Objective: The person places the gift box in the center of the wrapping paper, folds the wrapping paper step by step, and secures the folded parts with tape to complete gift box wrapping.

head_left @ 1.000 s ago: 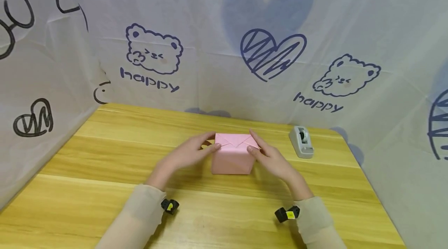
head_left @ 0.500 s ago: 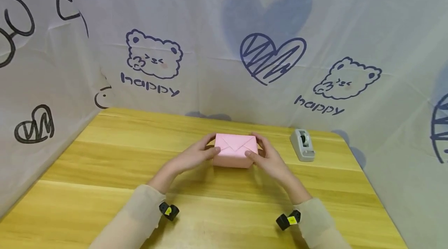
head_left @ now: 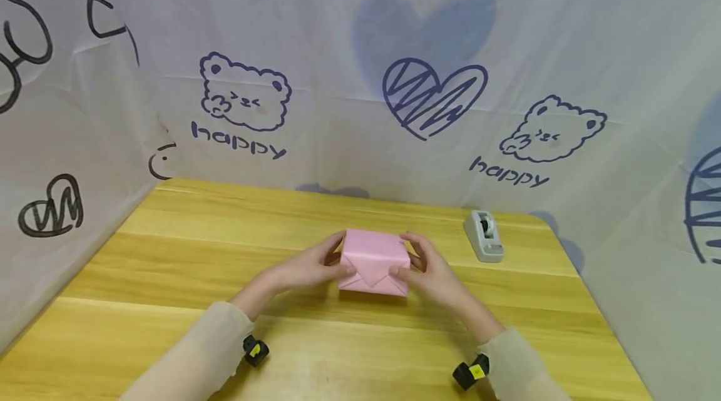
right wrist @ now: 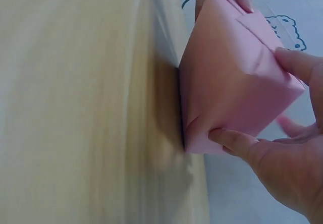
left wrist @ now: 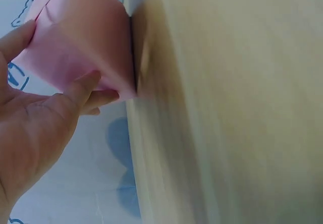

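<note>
A box wrapped in pink paper is held between both hands at the middle of the wooden table. A smooth face is on top, and the folded end with its triangular flap faces the person. My left hand grips the left side, thumb on the folded face. On the right side my right hand grips it likewise, thumb near the flap. In the left wrist view the box is close to the tabletop. The right wrist view shows the box with fingers of both hands on it.
A grey tape dispenser stands at the back right of the wooden table. A white cloth printed with bears and hearts hangs behind the table and along its sides.
The pink box has been turned towards the person: its folded face, on top before, now faces the front. Both hands have turned with it and come slightly nearer.
</note>
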Tool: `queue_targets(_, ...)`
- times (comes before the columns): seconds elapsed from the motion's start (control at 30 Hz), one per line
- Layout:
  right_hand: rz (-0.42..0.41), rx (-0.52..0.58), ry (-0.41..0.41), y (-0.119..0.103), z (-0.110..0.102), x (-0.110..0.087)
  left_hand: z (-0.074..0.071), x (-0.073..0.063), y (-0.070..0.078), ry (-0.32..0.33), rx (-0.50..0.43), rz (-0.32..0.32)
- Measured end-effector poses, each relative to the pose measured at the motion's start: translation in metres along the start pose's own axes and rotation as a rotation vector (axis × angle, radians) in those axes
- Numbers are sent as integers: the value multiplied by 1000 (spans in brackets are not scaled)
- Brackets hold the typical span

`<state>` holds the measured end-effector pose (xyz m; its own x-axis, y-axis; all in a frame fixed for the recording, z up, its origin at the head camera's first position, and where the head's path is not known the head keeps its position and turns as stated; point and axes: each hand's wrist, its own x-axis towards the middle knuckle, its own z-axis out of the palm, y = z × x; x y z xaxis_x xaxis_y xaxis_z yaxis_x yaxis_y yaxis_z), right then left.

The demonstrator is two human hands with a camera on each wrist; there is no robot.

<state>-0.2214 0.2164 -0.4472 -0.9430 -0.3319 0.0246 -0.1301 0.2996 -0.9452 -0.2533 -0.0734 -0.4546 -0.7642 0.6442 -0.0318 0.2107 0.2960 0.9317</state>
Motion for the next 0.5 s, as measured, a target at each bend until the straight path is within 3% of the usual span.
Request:
queue_targets(0.27,-26,-167,-67,9,2,-11,3,-10,-3,-52,148,3)
queue_targets(0.5,-42,-296,-59,12,7,-24,4,-20,-7,-74,213,-13)
